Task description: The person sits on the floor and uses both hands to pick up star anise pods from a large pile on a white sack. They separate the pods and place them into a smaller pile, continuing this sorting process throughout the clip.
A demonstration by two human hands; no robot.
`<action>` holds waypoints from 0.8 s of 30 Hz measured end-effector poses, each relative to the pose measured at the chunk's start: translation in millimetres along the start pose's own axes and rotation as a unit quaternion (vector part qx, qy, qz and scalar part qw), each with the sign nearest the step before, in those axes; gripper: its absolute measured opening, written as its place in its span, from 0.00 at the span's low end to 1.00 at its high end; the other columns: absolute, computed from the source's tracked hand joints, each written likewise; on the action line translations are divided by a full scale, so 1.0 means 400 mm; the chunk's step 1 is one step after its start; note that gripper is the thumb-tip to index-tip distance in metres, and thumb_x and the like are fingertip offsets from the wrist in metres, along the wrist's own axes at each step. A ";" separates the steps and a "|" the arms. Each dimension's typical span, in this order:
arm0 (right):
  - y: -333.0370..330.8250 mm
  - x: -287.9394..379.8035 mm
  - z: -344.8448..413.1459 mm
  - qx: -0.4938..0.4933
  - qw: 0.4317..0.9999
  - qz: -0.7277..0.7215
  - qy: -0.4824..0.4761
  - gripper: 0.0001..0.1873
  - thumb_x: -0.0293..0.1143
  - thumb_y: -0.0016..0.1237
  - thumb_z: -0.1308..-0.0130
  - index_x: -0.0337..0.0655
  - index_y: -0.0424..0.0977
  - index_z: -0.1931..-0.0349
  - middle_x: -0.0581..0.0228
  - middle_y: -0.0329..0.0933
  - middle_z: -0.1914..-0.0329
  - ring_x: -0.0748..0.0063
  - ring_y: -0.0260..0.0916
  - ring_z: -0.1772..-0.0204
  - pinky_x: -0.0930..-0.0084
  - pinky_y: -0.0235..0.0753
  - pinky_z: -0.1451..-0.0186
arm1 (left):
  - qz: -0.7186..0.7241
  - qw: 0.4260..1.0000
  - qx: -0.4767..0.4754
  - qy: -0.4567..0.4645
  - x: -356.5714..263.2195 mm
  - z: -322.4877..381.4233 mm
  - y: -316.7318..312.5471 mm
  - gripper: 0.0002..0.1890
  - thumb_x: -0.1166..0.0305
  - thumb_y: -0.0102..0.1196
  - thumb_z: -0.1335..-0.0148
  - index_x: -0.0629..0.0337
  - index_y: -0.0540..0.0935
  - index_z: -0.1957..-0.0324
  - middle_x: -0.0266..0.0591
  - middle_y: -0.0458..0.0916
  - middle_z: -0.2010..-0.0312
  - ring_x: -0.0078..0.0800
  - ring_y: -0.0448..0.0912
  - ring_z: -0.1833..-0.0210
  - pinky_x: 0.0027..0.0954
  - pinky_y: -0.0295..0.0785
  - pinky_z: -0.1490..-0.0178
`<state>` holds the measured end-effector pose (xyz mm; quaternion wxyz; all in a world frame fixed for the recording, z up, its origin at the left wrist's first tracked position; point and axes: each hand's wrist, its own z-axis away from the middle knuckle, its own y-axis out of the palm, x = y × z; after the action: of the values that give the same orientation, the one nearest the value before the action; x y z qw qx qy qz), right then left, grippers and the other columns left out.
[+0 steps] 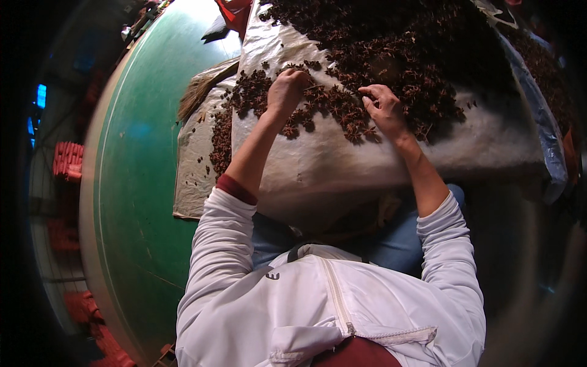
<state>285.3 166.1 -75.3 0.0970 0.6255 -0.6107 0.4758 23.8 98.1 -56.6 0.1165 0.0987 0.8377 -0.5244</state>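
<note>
Dried star anise point(348, 110) lies loose in front of me on a pale plastic sheet point(321, 158) over a raised work surface. My left hand point(289, 89) is bent over a small cluster, its fingers curled down among the pods. Its fingertips are hidden, so I cannot tell whether it holds a pod. Close to the larger heap point(403, 59) is my right hand point(385, 110), thumb and forefinger slightly apart, pointing left. No pod shows clearly between them. Between the hands, scattered pods spread across the sheet.
Left of the work surface, small reddish-brown pieces point(222, 142) lie on a lower sheet point(190, 169). A straw broom point(197, 94) rests there. Green floor point(142, 174) extends further left. At the right, clear plastic point(534, 96) hangs along the edge, with more brown material point(541, 59) beyond.
</note>
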 end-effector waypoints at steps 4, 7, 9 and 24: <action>0.008 -0.009 0.006 0.011 1.000 -0.006 -0.013 0.13 0.22 0.50 0.41 0.39 0.77 0.55 0.55 0.75 0.55 0.55 0.74 0.50 0.67 0.76 0.47 | -0.174 0.973 0.141 -0.054 -0.010 -0.055 0.068 0.10 0.68 0.49 0.38 0.57 0.82 0.60 0.45 0.80 0.58 0.43 0.78 0.48 0.43 0.74 0.48; 0.004 -0.017 0.000 0.000 1.000 0.001 -0.022 0.13 0.22 0.50 0.41 0.39 0.77 0.55 0.55 0.75 0.55 0.55 0.74 0.50 0.66 0.76 0.47 | -0.205 0.954 0.204 -0.082 0.000 -0.084 0.087 0.09 0.68 0.50 0.38 0.57 0.82 0.61 0.46 0.80 0.60 0.44 0.79 0.51 0.43 0.74 0.49; -0.002 -0.017 -0.005 -0.009 0.999 0.024 -0.035 0.12 0.22 0.50 0.41 0.39 0.77 0.56 0.55 0.75 0.55 0.55 0.74 0.50 0.66 0.76 0.47 | -0.214 0.964 0.154 -0.043 -0.004 -0.078 0.056 0.08 0.68 0.51 0.37 0.57 0.81 0.61 0.47 0.80 0.62 0.45 0.80 0.54 0.43 0.75 0.52; 0.065 0.180 0.143 0.020 0.987 -0.047 -0.154 0.10 0.23 0.53 0.38 0.37 0.74 0.55 0.55 0.77 0.56 0.55 0.78 0.55 0.67 0.79 0.54 | 0.596 0.760 0.059 -0.253 -0.238 0.255 -0.047 0.07 0.68 0.58 0.34 0.61 0.77 0.61 0.31 0.77 0.70 0.17 0.73 0.69 0.22 0.68 0.66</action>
<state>276.0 71.4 -66.3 0.0118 0.7214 -0.5786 0.3803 118.4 -6.1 -55.3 0.6067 0.4484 0.5177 -0.4034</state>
